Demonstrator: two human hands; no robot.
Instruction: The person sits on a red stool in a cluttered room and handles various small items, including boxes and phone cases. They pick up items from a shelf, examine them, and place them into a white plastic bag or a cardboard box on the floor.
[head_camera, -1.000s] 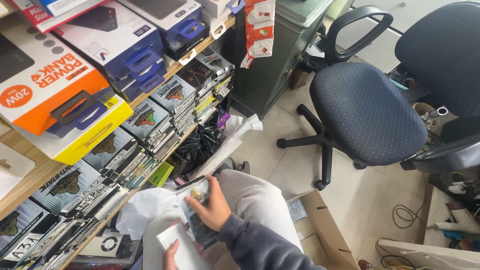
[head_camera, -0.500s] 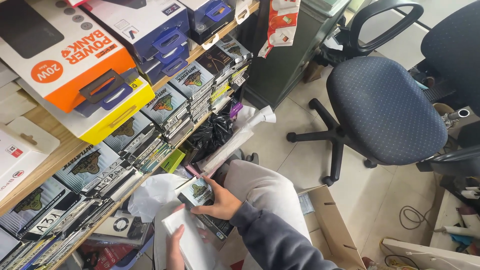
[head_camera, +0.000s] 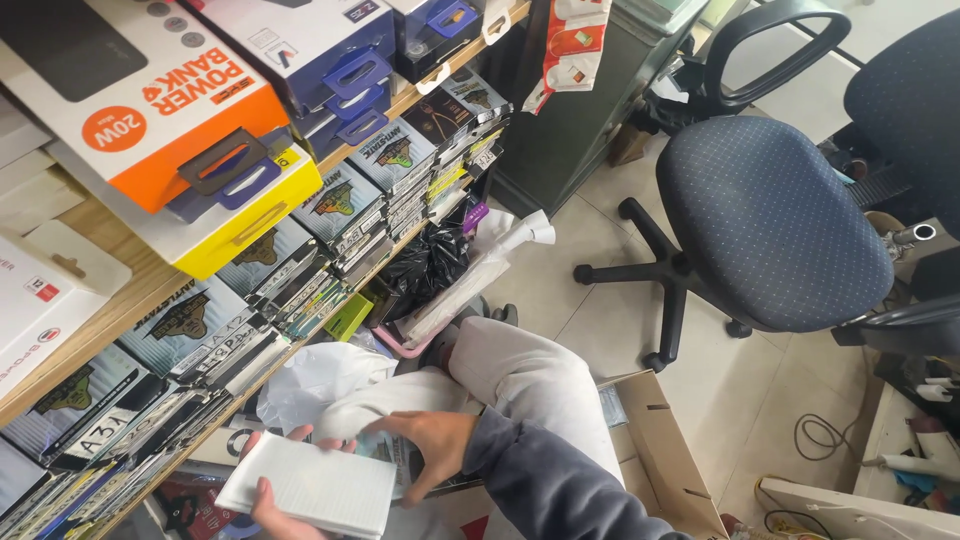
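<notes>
Left hand (head_camera: 268, 508) at bottom edge grips a flat white rectangular box with fine ribbed lines (head_camera: 308, 487), fingers curled under its near and far edges. Box lies face up, slightly tilted, long axis running left to right, low over the lap. Right hand (head_camera: 432, 445) just beside its right end, fingers bent around a small pale packet (head_camera: 372, 450) mostly hidden behind the box; cannot tell how firm the clasp is. Dark grey-blue sleeve (head_camera: 545, 485) runs off to the lower right.

Light grey trouser knee (head_camera: 520, 375) just beyond the hands, crumpled white plastic bag (head_camera: 318, 378) to its left, open brown cardboard carton (head_camera: 665, 450) to its right on the tiled floor.

Compared with 0.5 s ago: the printed dark packet the right hand held upright is out of view, and the white box now shows more fully.

Farther left, wooden shelf (head_camera: 120, 310) with rows of flat printed accessory packs (head_camera: 370, 190) beneath it; orange and white box (head_camera: 150, 100) stacked on a yellow box (head_camera: 255, 225) above. Black plastic bag (head_camera: 425, 268) on the floor. Dark blue dotted office chair (head_camera: 775, 220) at far right.
</notes>
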